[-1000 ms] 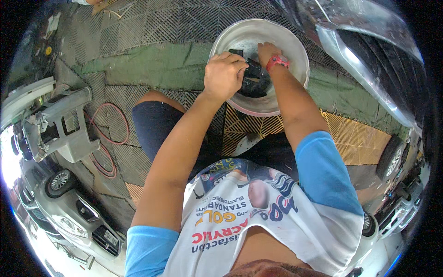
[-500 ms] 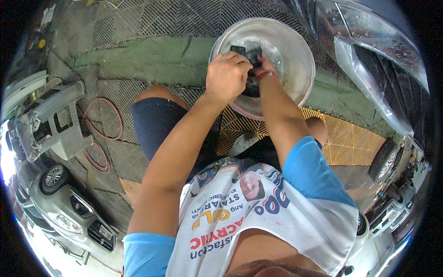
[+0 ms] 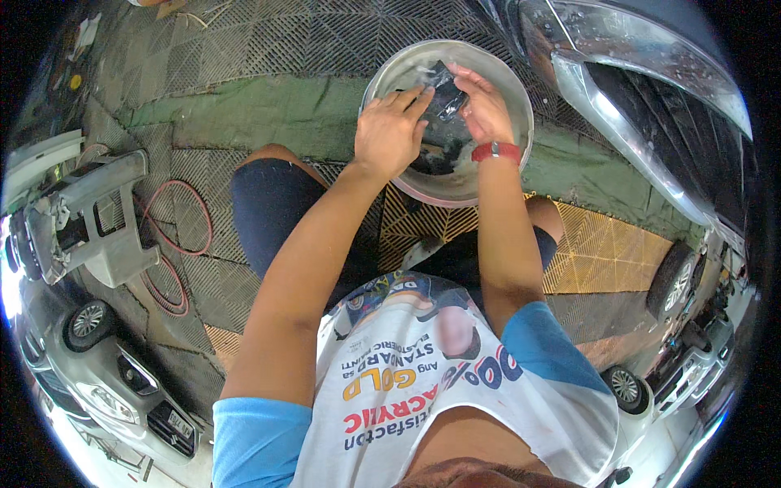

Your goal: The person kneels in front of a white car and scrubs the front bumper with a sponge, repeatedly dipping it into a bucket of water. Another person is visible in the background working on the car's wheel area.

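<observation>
In the upper middle stands a round whitish tub [image 3: 521,106] with greyish, wet contents. Over it, my right hand [image 3: 488,114], with a red band at its wrist, grips a wet, shiny black piece [image 3: 446,88] whose kind I cannot make out. My left hand [image 3: 390,134] hovers over the tub's left side, its fingers bent and apart, fingertips at the piece's left edge. No object shows between its thumb and forefinger. Lower in the tub lie more dark pieces [image 3: 439,159], partly hidden by my hands.
My knees flank the tub on dark and yellow grid floor tiles [image 3: 606,252], crossed by a green strip [image 3: 244,106]. A dark car panel [image 3: 651,130] borders the right. At left are a red hose [image 3: 183,215], a grey bumper-like part [image 3: 122,211] and a parked silver car [image 3: 134,390].
The black piece in my right hand has risen and tilted, showing more of its wet surface. My left hand has shifted slightly left and lower, its fingers loosened. The whole view has shifted a little.
</observation>
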Demonstrator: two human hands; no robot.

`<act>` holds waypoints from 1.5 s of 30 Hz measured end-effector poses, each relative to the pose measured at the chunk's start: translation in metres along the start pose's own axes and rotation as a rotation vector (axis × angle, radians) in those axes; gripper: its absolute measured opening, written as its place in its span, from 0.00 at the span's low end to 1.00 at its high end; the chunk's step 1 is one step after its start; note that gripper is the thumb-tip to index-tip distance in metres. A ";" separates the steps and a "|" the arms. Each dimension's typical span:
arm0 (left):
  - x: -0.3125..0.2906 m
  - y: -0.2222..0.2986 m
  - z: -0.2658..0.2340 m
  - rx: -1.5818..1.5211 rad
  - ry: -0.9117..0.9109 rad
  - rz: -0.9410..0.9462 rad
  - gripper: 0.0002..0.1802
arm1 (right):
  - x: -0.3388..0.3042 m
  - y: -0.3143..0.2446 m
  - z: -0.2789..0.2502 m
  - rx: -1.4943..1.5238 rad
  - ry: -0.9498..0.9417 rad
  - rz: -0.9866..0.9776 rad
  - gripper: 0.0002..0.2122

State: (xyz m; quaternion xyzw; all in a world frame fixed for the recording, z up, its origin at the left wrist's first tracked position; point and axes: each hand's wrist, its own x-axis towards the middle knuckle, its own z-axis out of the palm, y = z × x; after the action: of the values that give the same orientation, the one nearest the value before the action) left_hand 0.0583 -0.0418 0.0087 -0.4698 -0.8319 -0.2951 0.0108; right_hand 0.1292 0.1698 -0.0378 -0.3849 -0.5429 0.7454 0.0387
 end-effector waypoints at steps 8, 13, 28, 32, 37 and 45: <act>0.001 0.006 -0.004 -0.014 -0.052 0.012 0.38 | -0.078 -0.008 -0.001 0.364 -0.133 -0.037 0.18; 0.000 0.003 -0.003 -0.064 -0.033 0.029 0.28 | -0.071 0.021 0.009 0.404 -0.137 -0.145 0.22; -0.001 -0.003 0.003 -0.153 -0.012 -0.082 0.13 | -0.073 0.039 0.038 0.712 0.096 -0.113 0.06; -0.002 -0.002 0.000 -0.174 0.009 -0.092 0.13 | -0.077 0.028 0.038 0.960 0.195 -0.156 0.04; 0.000 -0.001 -0.003 -0.175 0.005 -0.073 0.14 | -0.069 0.039 0.023 1.040 0.071 -0.147 0.05; 0.002 -0.001 -0.005 -0.104 -0.050 0.015 0.18 | -0.075 0.013 0.034 0.772 0.102 -0.106 0.11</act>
State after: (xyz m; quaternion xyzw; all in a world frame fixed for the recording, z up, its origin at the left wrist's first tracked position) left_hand 0.0549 -0.0431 0.0134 -0.4831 -0.8119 -0.3261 -0.0325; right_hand 0.1661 0.1022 -0.0051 -0.3501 -0.2390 0.8717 0.2460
